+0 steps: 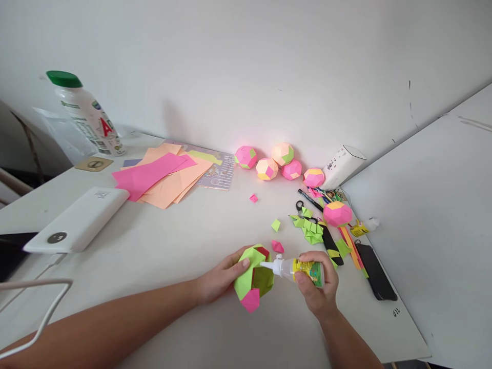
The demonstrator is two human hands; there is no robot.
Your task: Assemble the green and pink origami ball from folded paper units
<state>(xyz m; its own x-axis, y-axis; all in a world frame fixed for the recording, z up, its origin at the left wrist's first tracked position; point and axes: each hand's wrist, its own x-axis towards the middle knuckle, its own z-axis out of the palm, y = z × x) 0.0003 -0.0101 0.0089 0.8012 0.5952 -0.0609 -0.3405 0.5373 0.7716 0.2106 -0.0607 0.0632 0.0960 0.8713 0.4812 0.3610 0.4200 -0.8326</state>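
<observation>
My left hand (219, 279) is closed around a partly built green and pink folded paper ball (255, 279), open on its top side. My right hand (319, 289) grips a small glue bottle (303, 270) with a white nozzle that points left and touches the ball's rim. Both hands are low over the white table (172, 241), near its front right. Loose pink pieces (277, 246) and a green piece (275, 225) lie just behind the ball.
Several finished paper balls (282, 161) sit by the wall. A pile of green folded pieces (309, 228), scissors, pens and a black phone (376, 271) lie at right. Pink and orange sheets (165, 174), a white power bank (79, 220) and a bottle (86, 115) are at left.
</observation>
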